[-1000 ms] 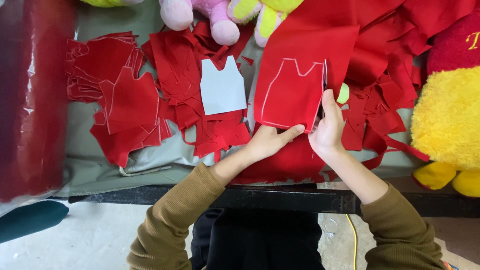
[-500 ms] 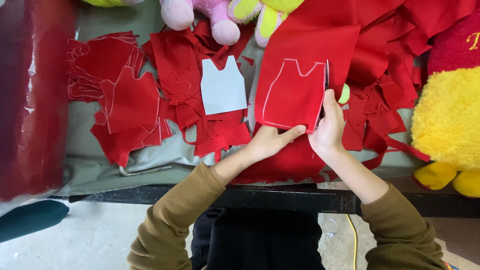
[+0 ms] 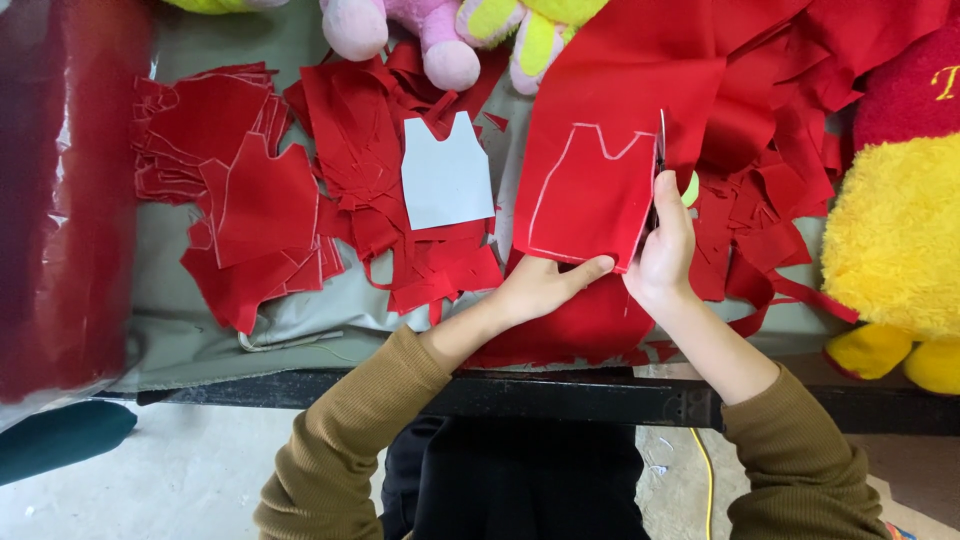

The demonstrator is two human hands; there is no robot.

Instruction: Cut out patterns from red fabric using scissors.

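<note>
Two hands on one red fabric piece (image 3: 590, 195) with a chalked vest outline: left hand (image 3: 540, 288) pinches its bottom edge, right hand (image 3: 665, 250) is closed on scissors (image 3: 660, 150) at its right edge. Grey card template (image 3: 447, 180) lies left, cut red pieces (image 3: 250, 200) beyond. Yellow plush toy (image 3: 890, 240) right, pink plush (image 3: 420, 30) above.

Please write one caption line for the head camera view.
Left hand holds marked red fabric; right hand cuts its edge with scissors.
</note>
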